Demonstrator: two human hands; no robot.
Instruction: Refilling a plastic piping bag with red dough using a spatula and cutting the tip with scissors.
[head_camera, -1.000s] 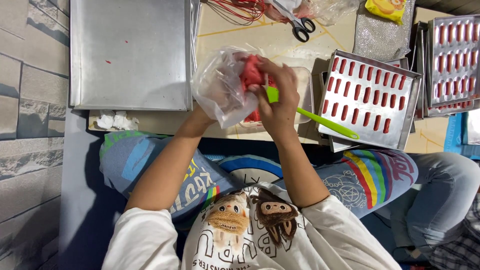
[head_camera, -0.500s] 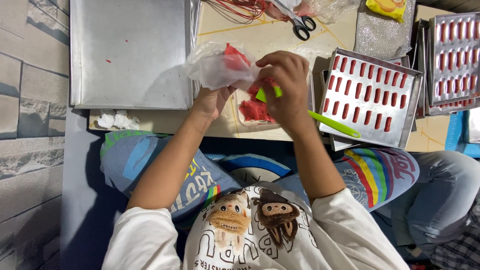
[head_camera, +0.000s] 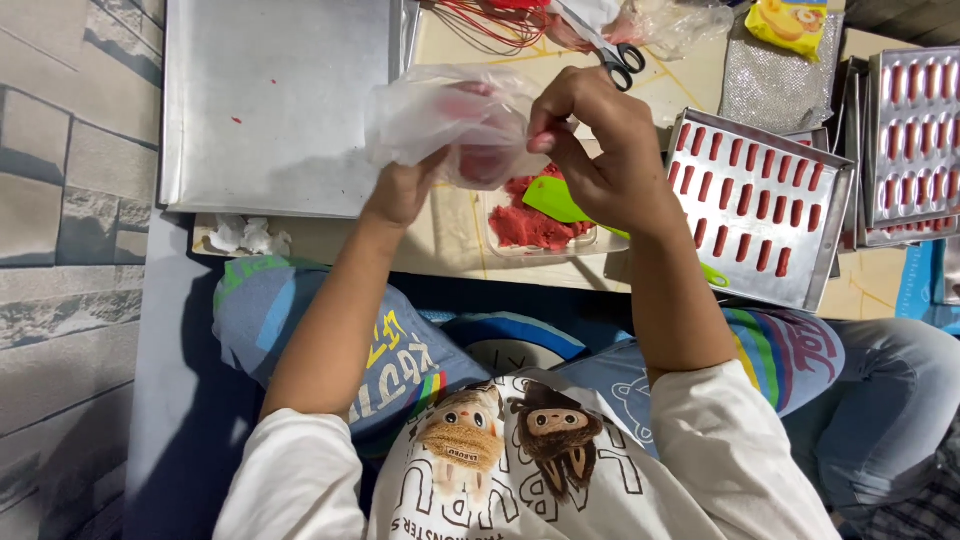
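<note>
My left hand (head_camera: 403, 192) grips the underside of a clear plastic bag (head_camera: 450, 118) with red paste inside, held above the low table. My right hand (head_camera: 600, 150) pinches the bag's right edge and also has a green spatula (head_camera: 556, 202) tucked under its fingers. Just below the hands sits a clear tub (head_camera: 538, 228) of red paste. To the right lies a metal tray (head_camera: 828, 262) with rows of red strips on it.
A large bare metal tray (head_camera: 270, 100) lies at the left. Scissors (head_camera: 620, 58) and red wires sit at the table's far side. A second tray of red strips (head_camera: 915, 130) and a yellow packet (head_camera: 795, 22) are at the far right. Crumpled tissue (head_camera: 243, 236) lies near the front edge.
The bag has risen and shifted left, away from the tub. My right hand moved from the bag's side to its right edge, and the red paste in the tub is now uncovered.
</note>
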